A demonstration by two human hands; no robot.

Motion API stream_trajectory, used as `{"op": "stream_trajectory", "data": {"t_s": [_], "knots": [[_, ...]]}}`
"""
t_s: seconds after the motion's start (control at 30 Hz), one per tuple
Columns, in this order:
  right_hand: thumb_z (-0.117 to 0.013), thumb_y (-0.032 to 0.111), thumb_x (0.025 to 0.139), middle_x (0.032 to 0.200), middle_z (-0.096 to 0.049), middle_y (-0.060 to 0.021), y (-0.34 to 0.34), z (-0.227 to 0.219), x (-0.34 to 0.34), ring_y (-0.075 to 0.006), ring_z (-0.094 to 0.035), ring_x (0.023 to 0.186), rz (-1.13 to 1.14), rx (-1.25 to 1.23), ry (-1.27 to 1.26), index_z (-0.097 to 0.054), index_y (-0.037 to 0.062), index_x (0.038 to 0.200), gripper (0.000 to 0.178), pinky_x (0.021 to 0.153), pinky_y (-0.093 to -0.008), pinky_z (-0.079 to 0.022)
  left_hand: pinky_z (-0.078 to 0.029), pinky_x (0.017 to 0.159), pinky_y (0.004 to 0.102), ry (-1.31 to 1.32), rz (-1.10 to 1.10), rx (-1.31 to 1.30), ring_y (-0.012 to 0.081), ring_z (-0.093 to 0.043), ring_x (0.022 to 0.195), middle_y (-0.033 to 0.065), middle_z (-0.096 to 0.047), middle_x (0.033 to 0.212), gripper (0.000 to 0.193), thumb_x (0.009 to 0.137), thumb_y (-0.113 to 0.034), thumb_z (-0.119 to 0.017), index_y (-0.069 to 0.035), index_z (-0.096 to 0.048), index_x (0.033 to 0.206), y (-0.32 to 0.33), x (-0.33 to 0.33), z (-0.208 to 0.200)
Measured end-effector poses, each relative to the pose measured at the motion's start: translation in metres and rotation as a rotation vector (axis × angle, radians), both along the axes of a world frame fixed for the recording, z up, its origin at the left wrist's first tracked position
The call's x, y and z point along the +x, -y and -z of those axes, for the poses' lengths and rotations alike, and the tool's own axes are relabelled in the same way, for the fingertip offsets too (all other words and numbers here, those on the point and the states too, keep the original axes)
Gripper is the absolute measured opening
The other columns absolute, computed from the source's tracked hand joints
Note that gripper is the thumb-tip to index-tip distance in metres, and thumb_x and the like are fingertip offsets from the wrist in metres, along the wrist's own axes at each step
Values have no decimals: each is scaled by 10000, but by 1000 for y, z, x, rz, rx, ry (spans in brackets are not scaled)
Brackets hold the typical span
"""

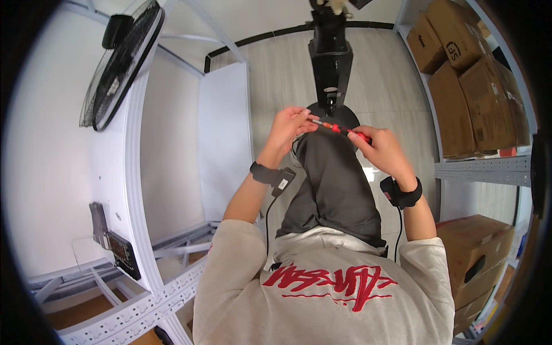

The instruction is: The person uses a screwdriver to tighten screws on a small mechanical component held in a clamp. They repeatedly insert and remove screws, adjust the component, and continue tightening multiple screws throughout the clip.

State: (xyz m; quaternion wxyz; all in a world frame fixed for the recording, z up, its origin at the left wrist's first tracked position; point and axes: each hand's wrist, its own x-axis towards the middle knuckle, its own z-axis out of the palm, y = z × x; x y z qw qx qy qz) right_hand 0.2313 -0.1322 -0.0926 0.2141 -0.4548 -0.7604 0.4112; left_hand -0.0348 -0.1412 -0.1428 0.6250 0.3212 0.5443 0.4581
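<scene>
- Indoors, a person in a pale shirt with red print (322, 322) and dark trousers (339, 184) is working with both hands raised over the lap.
- The right hand (382, 148) is closing its fingers around the handle of a red-and-black screwdriver (337, 127), which is lying between the hands with its metal shaft pointing toward the left hand (292, 127).
- The left hand is curling its fingers near the shaft's end; whether they are pinching the tip or a small part, one cannot tell.
- Black straps are circling both wrists, the left strap (265, 174) and the right strap (409, 194) each carrying a small device.
- Just beyond the hands, a black upright stand (330, 63) is rising from a round base.
- Well left of the left hand, a black fan (129, 69) is standing tilted.
- Well right of the right hand, cardboard boxes (486, 106) are filling a metal shelf (483, 171).
</scene>
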Motion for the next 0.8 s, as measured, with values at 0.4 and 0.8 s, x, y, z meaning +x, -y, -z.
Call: {"op": "stream_trajectory", "data": {"t_s": [0.4, 0.8], "knots": [[-669, 221, 951, 603, -580, -80, 16, -12, 24, -140, -538, 511, 250, 69, -303, -705, 1, 1031, 236, 497, -299, -404, -554, 945, 365, 351, -174, -17, 282, -652, 1040, 244, -643, 1135, 207, 1020, -113, -532, 89, -561, 1053, -17, 21, -13], [-686, 204, 953, 628, -548, -22, 10, -57, 32, -74, -460, 558, 524, 368, -590, -708, 14, 1077, 227, 511, -236, -366, -397, 560, 246, 378, -141, 81, 141, -492, 688, 81, -558, 864, 178, 1016, -173, -557, -8, -550, 951, -59, 33, -87]]}}
